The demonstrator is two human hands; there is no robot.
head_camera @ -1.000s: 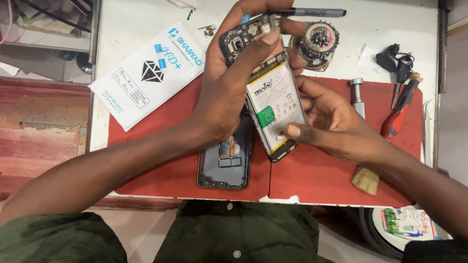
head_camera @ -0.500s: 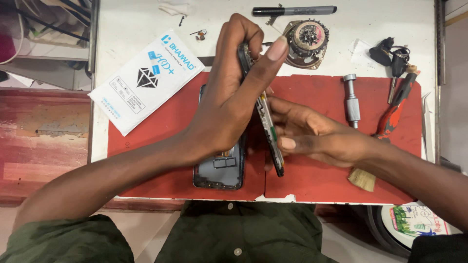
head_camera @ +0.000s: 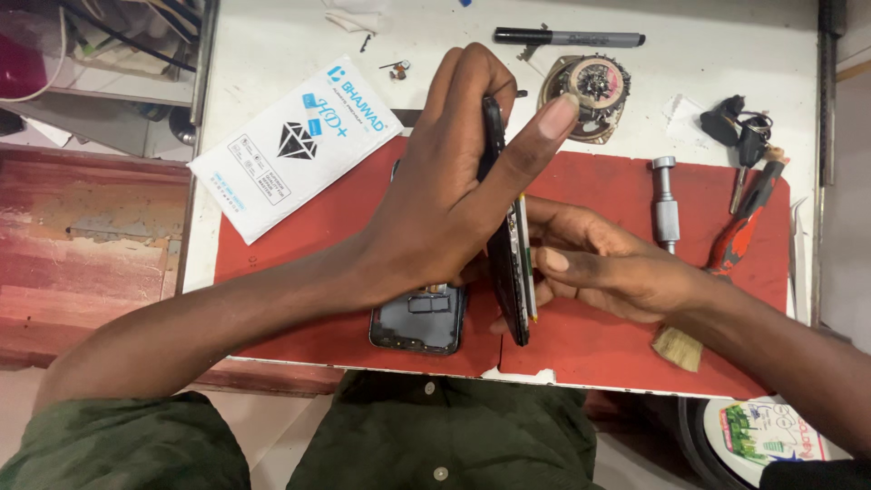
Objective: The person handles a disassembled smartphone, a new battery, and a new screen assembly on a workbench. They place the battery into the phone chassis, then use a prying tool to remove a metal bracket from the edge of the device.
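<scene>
I see the phone [head_camera: 510, 263] now turned on its edge, so only the thin side faces me; one second ago its open back with the battery was facing up, and half a second ago it was already tilting. My left hand [head_camera: 445, 213] wraps the upper part of it, fingers closed around the far side and the thumb stretched out toward 1 o'clock across the near side. My right hand [head_camera: 603, 263] comes in from 4 o'clock and its fingers are closed on the lower half, the thumb pressing on the edge. So both hands grip the same phone, lifted above the red mat [head_camera: 318, 236]. I judge that the turn brings the side seam into view, maybe to check or separate the layers, but I cannot tell how far the parts are apart. Under my left wrist, at 6 o'clock from the hand, a dark back cover [head_camera: 417, 322] lies flat on the mat as before. A white packet [head_camera: 295, 141] lies at 10 o'clock, a marker [head_camera: 567, 38] at 12 o'clock, a small speaker [head_camera: 590, 86] just beside my thumb tip, and a metal tool [head_camera: 667, 204] at 3 o'clock.
</scene>
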